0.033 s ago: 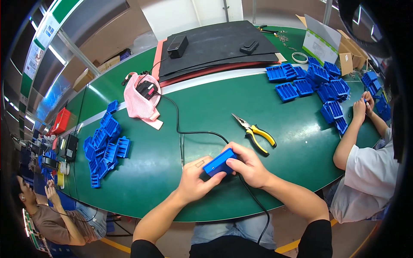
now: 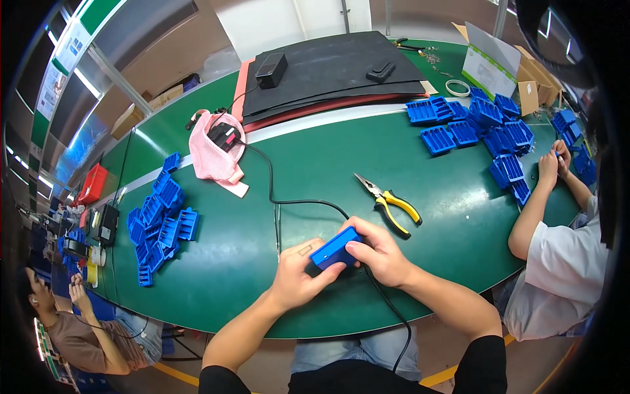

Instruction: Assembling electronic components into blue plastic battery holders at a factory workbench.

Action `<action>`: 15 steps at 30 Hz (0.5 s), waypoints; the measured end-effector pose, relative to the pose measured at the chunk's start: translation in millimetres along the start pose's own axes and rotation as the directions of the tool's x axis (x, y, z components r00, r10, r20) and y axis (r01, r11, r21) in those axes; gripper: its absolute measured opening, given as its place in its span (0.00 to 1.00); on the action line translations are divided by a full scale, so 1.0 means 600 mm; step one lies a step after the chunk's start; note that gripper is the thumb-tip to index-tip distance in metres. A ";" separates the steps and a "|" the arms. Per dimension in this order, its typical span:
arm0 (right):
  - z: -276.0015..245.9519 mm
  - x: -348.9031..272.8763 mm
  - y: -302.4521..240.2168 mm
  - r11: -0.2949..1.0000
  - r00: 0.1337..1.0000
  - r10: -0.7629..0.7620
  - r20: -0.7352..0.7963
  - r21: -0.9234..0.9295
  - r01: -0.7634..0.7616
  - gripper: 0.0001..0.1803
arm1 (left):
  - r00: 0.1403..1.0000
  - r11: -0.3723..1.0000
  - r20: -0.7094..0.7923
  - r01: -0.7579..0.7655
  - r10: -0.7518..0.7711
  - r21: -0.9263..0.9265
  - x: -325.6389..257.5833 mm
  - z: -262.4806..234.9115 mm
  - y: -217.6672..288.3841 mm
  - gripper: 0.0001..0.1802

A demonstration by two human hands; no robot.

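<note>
Head view showed what I watched: the left hand (image 2: 295, 277) and right hand (image 2: 379, 255) pinched a blue case (image 2: 335, 249) over the table (image 2: 315, 167). This one seemed unfinished; whether the left pile (image 2: 168, 231) or the right pile (image 2: 485, 113) was done, I could not tell.
</note>
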State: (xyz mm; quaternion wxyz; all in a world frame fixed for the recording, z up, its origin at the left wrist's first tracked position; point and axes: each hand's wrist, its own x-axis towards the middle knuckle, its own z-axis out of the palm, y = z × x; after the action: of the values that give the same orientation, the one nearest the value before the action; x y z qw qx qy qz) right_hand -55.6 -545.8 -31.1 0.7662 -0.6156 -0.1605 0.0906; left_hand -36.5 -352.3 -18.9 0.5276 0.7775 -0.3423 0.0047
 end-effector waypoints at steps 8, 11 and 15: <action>0.006 -0.001 0.000 0.999 0.999 -0.028 -0.026 -0.029 0.027 0.13 | 0.997 0.997 -0.041 -0.069 0.071 0.043 -0.004 0.007 0.002 0.10; 0.006 0.000 0.000 0.998 0.999 -0.043 -0.018 -0.050 0.042 0.14 | 0.996 0.996 -0.051 -0.074 0.076 0.041 -0.007 0.009 -0.001 0.10; 0.003 -0.001 0.006 0.995 0.997 -0.069 -0.023 -0.071 0.067 0.16 | 0.994 0.992 -0.055 -0.095 0.099 0.085 -0.008 0.010 0.000 0.10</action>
State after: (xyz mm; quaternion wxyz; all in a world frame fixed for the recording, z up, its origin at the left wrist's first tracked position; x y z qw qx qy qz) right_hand -56.7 -543.6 -34.4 0.7486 -0.6375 -0.1748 0.0511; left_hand -42.6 -354.7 -23.4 0.5043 0.7804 -0.3635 0.0673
